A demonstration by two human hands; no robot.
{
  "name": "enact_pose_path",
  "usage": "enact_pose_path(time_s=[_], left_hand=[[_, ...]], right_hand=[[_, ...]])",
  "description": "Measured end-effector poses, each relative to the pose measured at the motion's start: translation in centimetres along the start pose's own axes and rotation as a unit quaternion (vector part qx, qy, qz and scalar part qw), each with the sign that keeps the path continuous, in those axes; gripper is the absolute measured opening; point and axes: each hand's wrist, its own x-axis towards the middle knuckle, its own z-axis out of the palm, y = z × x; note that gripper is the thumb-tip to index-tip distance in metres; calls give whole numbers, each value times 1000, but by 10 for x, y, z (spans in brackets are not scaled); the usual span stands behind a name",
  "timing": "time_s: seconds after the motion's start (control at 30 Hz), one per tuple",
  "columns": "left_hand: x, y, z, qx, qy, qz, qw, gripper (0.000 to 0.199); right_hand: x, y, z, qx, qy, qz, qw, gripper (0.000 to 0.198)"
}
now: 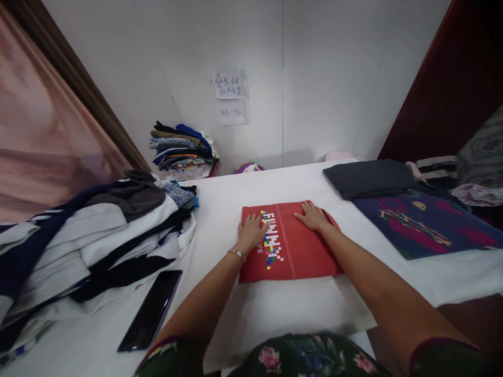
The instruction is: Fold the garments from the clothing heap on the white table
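A red garment [314, 251] with a colourful pixel-style print lies folded into a flat rectangle in front of me. My left hand [252, 233], with a bracelet at the wrist, rests flat on its left part beside the print, fingers spread. On the upper right part lies my right hand [311, 215], also flat with the fingers apart. Neither hand grips the cloth; both press on its top surface. A pale stitched seam runs across the garment between the two hands.
A loose heap of clothes [106, 220] covers the left side of the white table [220, 199], with a phone [151, 311] near it. Folded dark grey [369, 178] and patterned navy [428, 222] garments lie at right. A clothes stack [183, 152] and handwritten signs [231, 84] are behind.
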Motion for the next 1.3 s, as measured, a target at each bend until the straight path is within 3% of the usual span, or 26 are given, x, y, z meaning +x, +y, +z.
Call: enact_pose_path(time_s=[0.13, 0.27, 0.47, 0.67, 0.77, 0.9, 1.07, 1.17, 1.3], left_hand=[[28, -2, -11, -2, 32, -18, 999, 65], [50, -13, -6, -38, -25, -59, 997, 62], [52, -23, 1, -66, 6, -62, 996, 59], [19, -21, -9, -76, 79, -44, 993, 58], [-14, -17, 0, -62, 88, -13, 994, 54], [-47, -11, 19, -27, 74, 21, 997, 64], [-52, -9, 21, -24, 70, 20, 997, 66], [-49, -10, 20, -25, 73, 22, 997, 66], [-47, -11, 23, -18, 77, 24, 997, 67]], right_hand=[[-2, -2, -1, -7, 7, 0, 1000, 73], [-2, -1, 0, -2, 12, 5, 1000, 73], [-3, 0, -1, 10, 22, 0, 1000, 73], [-9, -4, -7, 22, 21, -1, 1000, 70], [-9, -3, -6, 27, 31, 2, 999, 66], [-13, -5, -11, 38, 45, -9, 998, 57], [-57, -22, -20, 59, 72, -67, 993, 57], [-99, -28, -11, 42, 71, -154, 985, 64], [-129, -26, 5, 23, 39, -168, 985, 65]])
